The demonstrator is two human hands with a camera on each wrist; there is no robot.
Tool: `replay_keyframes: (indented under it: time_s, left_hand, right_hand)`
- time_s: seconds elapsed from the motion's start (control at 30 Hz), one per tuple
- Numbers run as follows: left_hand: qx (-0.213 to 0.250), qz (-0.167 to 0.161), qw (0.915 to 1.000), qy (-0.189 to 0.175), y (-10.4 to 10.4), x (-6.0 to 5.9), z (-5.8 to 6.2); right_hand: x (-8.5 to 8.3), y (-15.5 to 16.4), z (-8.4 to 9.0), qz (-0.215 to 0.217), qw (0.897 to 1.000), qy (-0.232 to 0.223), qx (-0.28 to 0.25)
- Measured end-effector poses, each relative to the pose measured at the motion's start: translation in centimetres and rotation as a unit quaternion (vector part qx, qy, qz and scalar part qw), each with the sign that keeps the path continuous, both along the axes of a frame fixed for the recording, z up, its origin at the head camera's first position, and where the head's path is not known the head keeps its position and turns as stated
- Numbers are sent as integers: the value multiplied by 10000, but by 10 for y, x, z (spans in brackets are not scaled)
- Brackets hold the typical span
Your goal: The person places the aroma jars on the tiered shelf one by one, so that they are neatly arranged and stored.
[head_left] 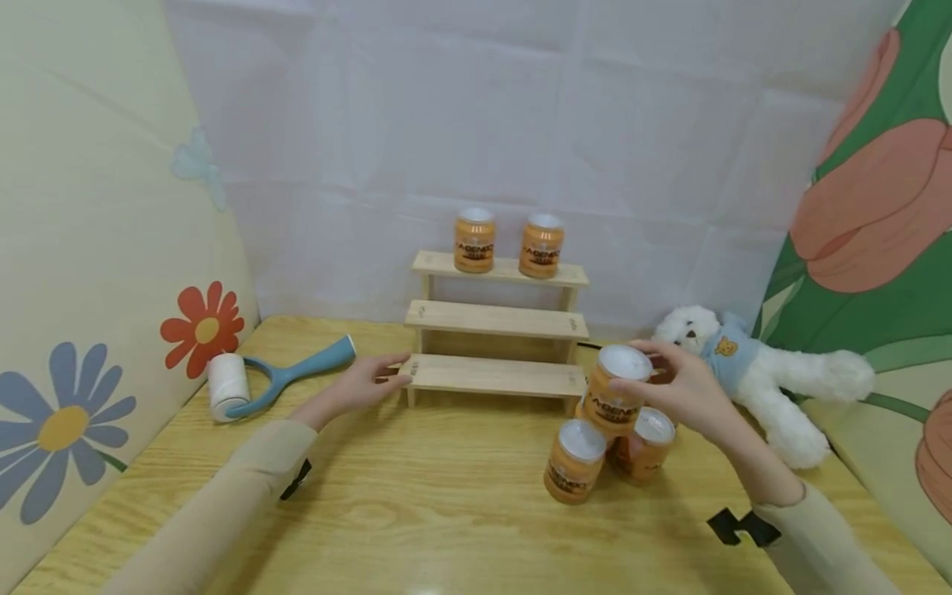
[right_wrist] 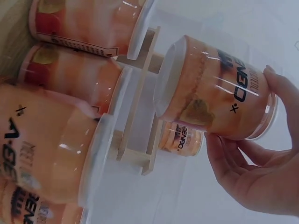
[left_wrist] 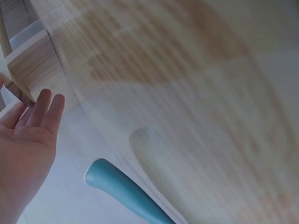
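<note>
Head view shows me the right hand [head_left: 680, 390] stretched forward, thumb and fingers pinching an orange can [head_left: 613, 411] just above other cans [head_left: 571, 475] on the table [head_left: 416, 504]. The left hand [head_left: 366, 382] reaches out too, its fingers nearly straight and touching the left end of the wooden stand's low step [head_left: 491, 376]. Two cans [head_left: 473, 246] sit on the top step [head_left: 506, 268]. I see yellow wood below and a white cloth [head_left: 446, 99] behind. A fluffy white toy [head_left: 766, 382] lies right; a blue-handled roller [head_left: 297, 376] lies left. The held can hides part of the group, so I can't count it from there. Left wrist view cuts off part of the left hand.
</note>
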State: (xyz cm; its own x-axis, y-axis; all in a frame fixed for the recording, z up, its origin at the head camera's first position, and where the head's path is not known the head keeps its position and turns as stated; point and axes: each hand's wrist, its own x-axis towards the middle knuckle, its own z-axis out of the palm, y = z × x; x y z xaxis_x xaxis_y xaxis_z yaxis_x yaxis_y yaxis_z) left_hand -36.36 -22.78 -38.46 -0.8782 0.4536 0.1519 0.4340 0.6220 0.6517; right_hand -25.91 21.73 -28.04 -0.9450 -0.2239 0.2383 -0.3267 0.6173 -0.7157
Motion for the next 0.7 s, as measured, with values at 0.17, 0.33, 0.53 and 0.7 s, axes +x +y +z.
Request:
replay_keyframes:
  time_s: [0.17,0.33,0.53,0.7]
  left_hand:
    - [76,-80,9999,4,0,-1,-1]
    - [65,-64,9999,54,-1,-1,-1]
    - [36,-33,10000,34,-1,-1,0]
    - [43,-41,10000,58,-1,-1,0]
  right_hand:
    - [-11,-13,6,118,9998,-44,-136]
    - [-23,-26,10,211,9989,-195,-368]
    - [-40,-44,12,193,9976,-200,-633]
    - [-54,-59,16,241,9967,-84,-768]
